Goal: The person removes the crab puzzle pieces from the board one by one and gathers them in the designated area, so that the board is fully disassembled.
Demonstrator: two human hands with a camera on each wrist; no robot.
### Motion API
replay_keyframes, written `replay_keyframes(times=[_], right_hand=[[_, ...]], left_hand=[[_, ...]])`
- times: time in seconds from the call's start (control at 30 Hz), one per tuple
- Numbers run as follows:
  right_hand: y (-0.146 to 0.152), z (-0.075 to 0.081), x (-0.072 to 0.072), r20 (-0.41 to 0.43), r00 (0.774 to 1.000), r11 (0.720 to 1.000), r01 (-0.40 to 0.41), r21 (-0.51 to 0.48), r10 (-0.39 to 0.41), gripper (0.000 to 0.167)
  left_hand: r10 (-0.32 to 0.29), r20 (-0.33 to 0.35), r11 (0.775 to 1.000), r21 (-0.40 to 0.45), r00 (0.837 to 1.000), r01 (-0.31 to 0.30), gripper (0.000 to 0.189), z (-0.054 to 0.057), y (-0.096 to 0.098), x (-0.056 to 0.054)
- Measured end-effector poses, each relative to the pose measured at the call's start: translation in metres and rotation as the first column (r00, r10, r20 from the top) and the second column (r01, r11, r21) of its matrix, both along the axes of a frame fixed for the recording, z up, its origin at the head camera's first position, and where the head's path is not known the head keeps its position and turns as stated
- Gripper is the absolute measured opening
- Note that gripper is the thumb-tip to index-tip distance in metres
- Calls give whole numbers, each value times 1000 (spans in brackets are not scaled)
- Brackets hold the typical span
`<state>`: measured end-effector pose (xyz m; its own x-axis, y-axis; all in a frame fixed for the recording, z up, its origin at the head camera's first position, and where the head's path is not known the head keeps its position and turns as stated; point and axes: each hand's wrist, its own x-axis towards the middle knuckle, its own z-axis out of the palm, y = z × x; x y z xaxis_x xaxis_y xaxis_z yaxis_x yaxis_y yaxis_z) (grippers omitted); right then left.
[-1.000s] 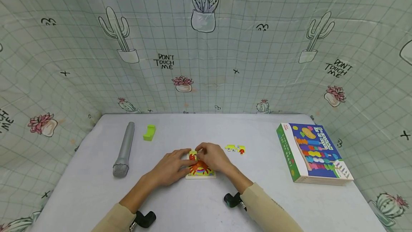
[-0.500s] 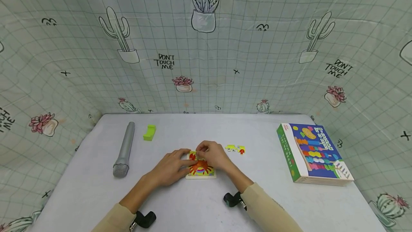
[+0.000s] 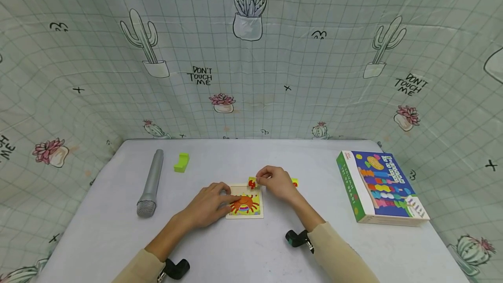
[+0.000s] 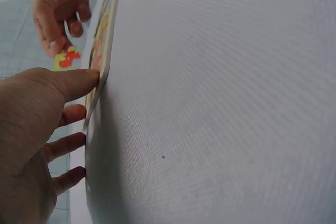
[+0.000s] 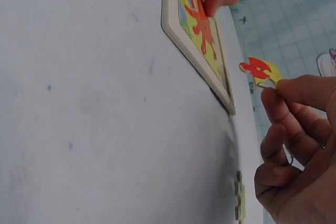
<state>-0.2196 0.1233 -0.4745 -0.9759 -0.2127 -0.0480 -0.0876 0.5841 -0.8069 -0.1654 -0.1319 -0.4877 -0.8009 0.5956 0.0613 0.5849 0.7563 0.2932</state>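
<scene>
A crab jigsaw puzzle in a pale wooden frame [image 3: 256, 216] lies at the middle of the table. My left hand [image 3: 208, 204] rests at its left side, index finger extended onto the orange crab picture [image 3: 244, 203]; in the left wrist view the thumb [image 4: 81, 83] touches the frame's edge. My right hand [image 3: 277, 184] pinches a yellow jigsaw piece with a red claw [image 5: 258, 69] between thumb and fingertips, just above the frame's far right corner. The strip along the frame's far side shows bare wood.
Loose yellow jigsaw pieces [image 3: 294, 182] lie behind my right hand, partly hidden. A grey microphone [image 3: 151, 182] and a green block [image 3: 181, 162] are at the left. A colourful toy box [image 3: 383, 187] stands at the right. A patterned cloth [image 3: 251, 69] hangs behind the table.
The red-claw piece has left the frame's far row and moved right, up in my right hand. My left hand stays nearly in place.
</scene>
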Motion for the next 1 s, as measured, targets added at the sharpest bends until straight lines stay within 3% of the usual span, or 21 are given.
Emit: replay_keyframes(times=[0.27, 0.57, 1.0], right_hand=[[24, -4, -12, -13, 998, 995, 59, 83, -58, 9], [33, -8, -19, -6, 996, 987, 94, 127, -94, 7], [34, -10, -25, -8, 998, 977, 57, 204, -56, 7]], left_hand=[[-29, -19, 998, 50, 999, 30, 34, -1, -1, 2], [-35, -29, 998, 45, 999, 37, 35, 1, -1, 2], [-29, -30, 999, 38, 999, 30, 35, 1, -1, 1]])
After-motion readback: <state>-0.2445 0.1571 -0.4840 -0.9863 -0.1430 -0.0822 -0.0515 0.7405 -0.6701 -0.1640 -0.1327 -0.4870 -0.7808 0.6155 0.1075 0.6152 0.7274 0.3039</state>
